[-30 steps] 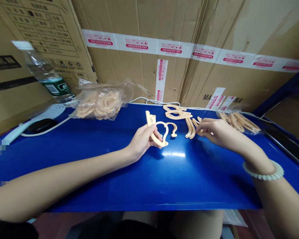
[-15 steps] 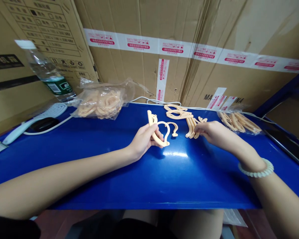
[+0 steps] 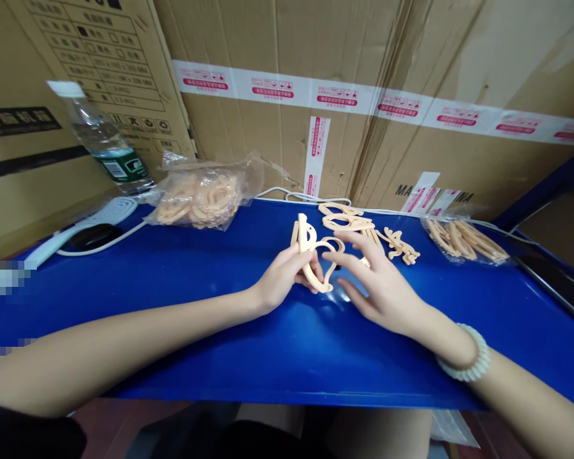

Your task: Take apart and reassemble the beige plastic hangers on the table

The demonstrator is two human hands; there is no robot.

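My left hand (image 3: 283, 277) grips a stack of beige plastic hook-shaped pieces (image 3: 310, 255) just above the blue table (image 3: 268, 344). My right hand (image 3: 380, 284) lies close beside it to the right, fingers spread, fingertips near a loose curved beige piece (image 3: 332, 243) by the stack. More loose beige pieces (image 3: 363, 229) lie behind both hands. A beaded bracelet (image 3: 469, 360) sits on my right wrist.
A clear bag of beige pieces (image 3: 198, 197) lies at the back left, another small bag (image 3: 463, 239) at the back right. A water bottle (image 3: 108, 146), a white handle (image 3: 81, 223) and a cable stand at the left. Cardboard boxes (image 3: 363, 95) wall the back.
My right hand has left the loose pieces at the right and moved left to the stack, its fingers now spread. My left hand still holds the stack, slightly shifted.
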